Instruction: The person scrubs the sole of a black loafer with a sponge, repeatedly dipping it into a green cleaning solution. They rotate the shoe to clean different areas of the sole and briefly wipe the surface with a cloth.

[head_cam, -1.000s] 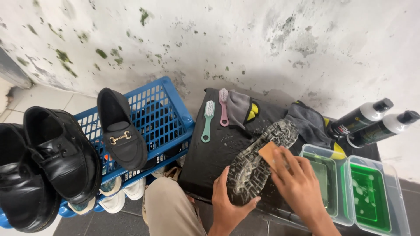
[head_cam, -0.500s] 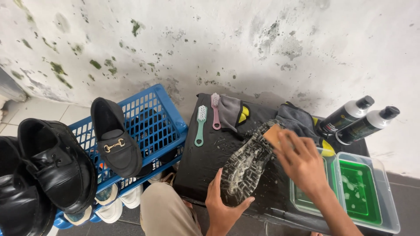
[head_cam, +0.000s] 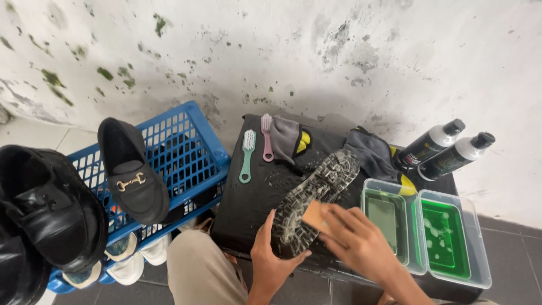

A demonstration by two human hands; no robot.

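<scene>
a shoe (head_cam: 316, 197) lies sole-up on a black desk (head_cam: 254, 197), its lugged tread wet and soapy, the toe end pointing up toward the wall and the heel end toward the person. the left hand (head_cam: 271, 260) is closed around the heel end from below, fingers curled up the near side and thumb across the edge, holding the shoe steady. the right hand (head_cam: 353, 240) rests on the sole just right of the left hand, fingers closed over a wooden-backed brush (head_cam: 314, 215) that is pressed onto the tread about midway along the shoe; only the tan block of the brush shows past the fingertips. on the far side of the desk a green-handled brush (head_cam: 247, 153) and a pink-handled brush (head_cam: 266, 135) lie side by side, next to a grey and yellow cloth (head_cam: 291, 138), with another grey cloth (head_cam: 372, 152) just beyond the toe. right of the shoe stand two clear tubs of green liquid (head_cam: 446, 237), and behind them two dark bottles (head_cam: 446, 149) lean together near the stained wall (head_cam: 316, 51). left of the desk a blue plastic basket (head_cam: 180, 152) carries a black loafer (head_cam: 131, 172) with a gold bit, and black leather shoes (head_cam: 51, 209) sit at its left end, white soles showing beneath.
</scene>
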